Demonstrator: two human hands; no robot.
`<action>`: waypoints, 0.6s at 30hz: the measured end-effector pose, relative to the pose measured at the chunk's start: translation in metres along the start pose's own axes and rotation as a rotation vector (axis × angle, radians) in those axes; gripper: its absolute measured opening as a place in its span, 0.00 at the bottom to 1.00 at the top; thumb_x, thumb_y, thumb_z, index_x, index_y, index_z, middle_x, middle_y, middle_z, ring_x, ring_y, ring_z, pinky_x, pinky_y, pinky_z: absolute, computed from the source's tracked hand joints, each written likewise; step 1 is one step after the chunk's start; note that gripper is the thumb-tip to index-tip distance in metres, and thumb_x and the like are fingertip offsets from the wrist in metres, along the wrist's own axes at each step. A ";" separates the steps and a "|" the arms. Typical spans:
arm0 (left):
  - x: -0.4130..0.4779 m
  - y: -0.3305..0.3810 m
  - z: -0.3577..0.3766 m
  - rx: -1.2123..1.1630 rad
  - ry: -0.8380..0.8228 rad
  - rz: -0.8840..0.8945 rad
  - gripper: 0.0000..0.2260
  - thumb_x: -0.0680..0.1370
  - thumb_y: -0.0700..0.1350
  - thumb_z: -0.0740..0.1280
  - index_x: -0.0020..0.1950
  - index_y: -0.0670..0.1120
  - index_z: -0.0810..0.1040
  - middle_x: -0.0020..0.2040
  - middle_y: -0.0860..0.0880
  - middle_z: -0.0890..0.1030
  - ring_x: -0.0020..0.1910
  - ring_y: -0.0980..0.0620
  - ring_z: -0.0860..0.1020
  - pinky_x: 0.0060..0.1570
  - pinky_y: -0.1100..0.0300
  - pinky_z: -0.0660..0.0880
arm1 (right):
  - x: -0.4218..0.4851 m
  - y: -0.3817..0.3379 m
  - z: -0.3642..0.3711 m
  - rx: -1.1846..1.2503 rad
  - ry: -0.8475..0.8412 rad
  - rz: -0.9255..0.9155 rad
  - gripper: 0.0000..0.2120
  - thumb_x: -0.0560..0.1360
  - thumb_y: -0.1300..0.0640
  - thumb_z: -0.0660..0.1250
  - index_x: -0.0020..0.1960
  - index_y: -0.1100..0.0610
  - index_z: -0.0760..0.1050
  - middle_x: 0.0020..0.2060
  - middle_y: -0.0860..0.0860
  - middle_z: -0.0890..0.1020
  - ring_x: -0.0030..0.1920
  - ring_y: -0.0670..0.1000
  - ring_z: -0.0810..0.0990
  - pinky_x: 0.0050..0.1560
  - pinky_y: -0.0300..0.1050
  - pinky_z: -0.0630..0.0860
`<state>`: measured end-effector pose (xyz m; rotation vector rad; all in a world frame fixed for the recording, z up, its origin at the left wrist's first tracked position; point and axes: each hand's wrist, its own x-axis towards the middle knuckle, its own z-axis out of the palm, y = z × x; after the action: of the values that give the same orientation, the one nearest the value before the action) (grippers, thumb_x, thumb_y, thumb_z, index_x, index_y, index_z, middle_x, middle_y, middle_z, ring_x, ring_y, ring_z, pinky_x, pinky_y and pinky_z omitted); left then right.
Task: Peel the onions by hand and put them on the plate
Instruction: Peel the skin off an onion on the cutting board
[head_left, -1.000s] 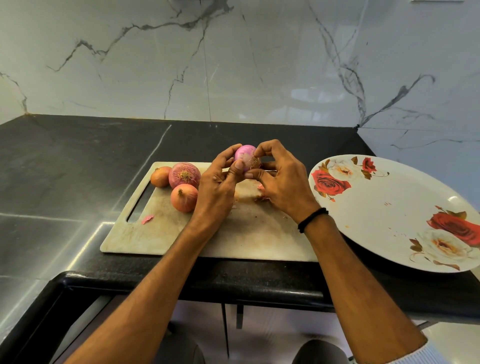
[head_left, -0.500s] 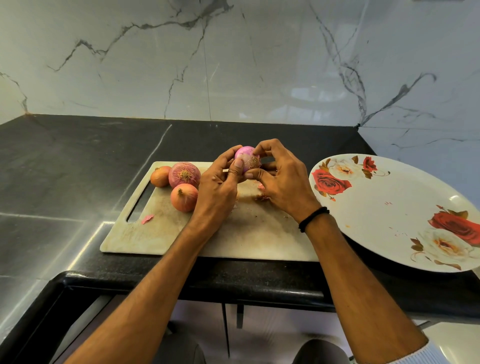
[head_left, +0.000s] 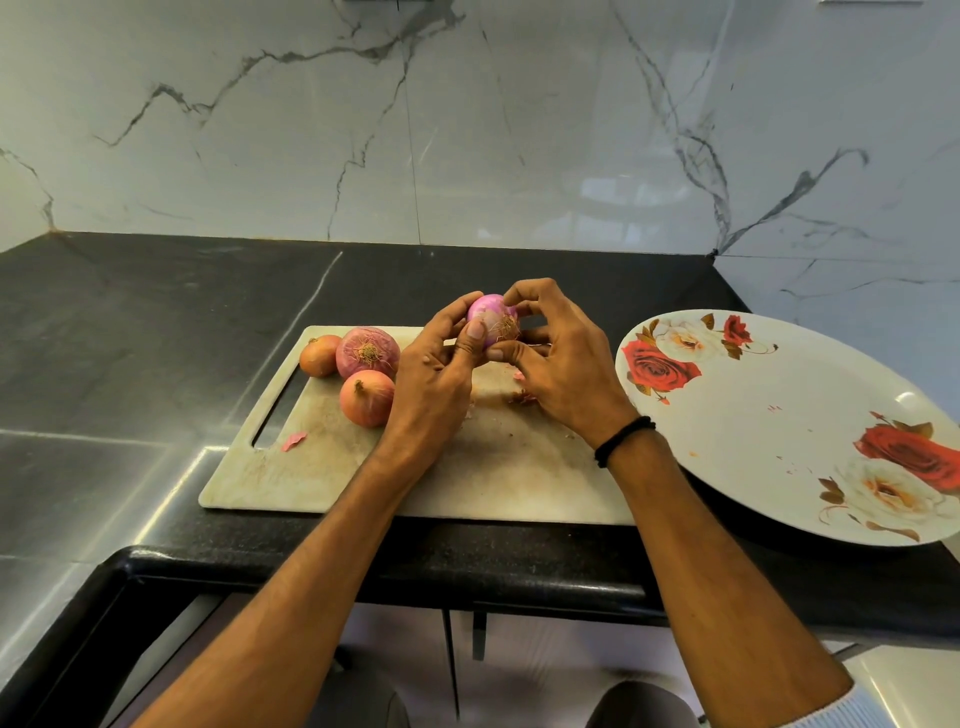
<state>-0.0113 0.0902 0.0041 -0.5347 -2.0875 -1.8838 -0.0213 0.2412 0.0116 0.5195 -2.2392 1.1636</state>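
A pink, partly peeled onion is held above the cutting board between both hands, its root tuft facing me. My left hand grips it from the left with the thumb on its front. My right hand curls round it from the right, fingertips at the root. Three unpeeled onions lie on the board's left part: a small brown one, a large reddish one and an orange one. The white rose-patterned plate sits to the right and holds no onion.
Bits of pink skin lie on the board near its handle slot, more under my right hand. The black counter stretches to the left; its front edge runs just below the board. A marble wall stands behind.
The onion has turned slightly in my fingers and my thumbs have shifted on it. The hands stay in the same place above the board.
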 end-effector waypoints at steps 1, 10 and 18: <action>0.000 0.000 0.000 0.000 0.000 -0.001 0.20 0.82 0.50 0.62 0.73 0.45 0.71 0.63 0.47 0.79 0.60 0.50 0.81 0.59 0.49 0.80 | 0.000 0.000 0.000 -0.006 0.003 -0.006 0.18 0.74 0.57 0.74 0.60 0.57 0.73 0.55 0.57 0.79 0.52 0.49 0.79 0.47 0.26 0.75; 0.002 -0.003 0.000 -0.008 -0.008 0.006 0.19 0.84 0.48 0.61 0.73 0.45 0.71 0.64 0.47 0.79 0.60 0.50 0.81 0.59 0.49 0.80 | -0.001 -0.001 -0.001 0.028 0.017 0.028 0.17 0.73 0.56 0.75 0.55 0.58 0.71 0.51 0.51 0.76 0.49 0.49 0.79 0.46 0.29 0.78; 0.004 -0.005 -0.001 -0.122 0.024 -0.038 0.17 0.85 0.45 0.59 0.73 0.43 0.70 0.66 0.43 0.77 0.61 0.46 0.81 0.59 0.51 0.79 | 0.001 -0.003 -0.005 0.115 0.030 0.157 0.13 0.75 0.51 0.71 0.52 0.57 0.71 0.51 0.51 0.81 0.44 0.45 0.83 0.44 0.36 0.82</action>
<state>-0.0170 0.0889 0.0010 -0.4993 -1.9908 -2.0387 -0.0188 0.2436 0.0162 0.3736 -2.2288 1.3770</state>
